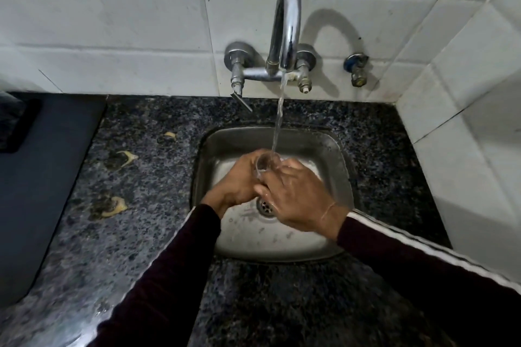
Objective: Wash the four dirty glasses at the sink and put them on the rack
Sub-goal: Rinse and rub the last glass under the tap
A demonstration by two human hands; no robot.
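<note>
**Glass rinsed under the running tap**

A clear glass [265, 164] sat tilted over the steel sink [342, 177], its mouth catching the water stream [279, 118] from the tap [284, 25]. The left hand [239, 180] curled round its side; the right hand [296, 194] gripped it from the other side. The drain [265, 207] lay below. 3 yellowish scraps [115, 205] lay on the granite counter [141, 177] at left, near a dark mat [42, 163].
</note>
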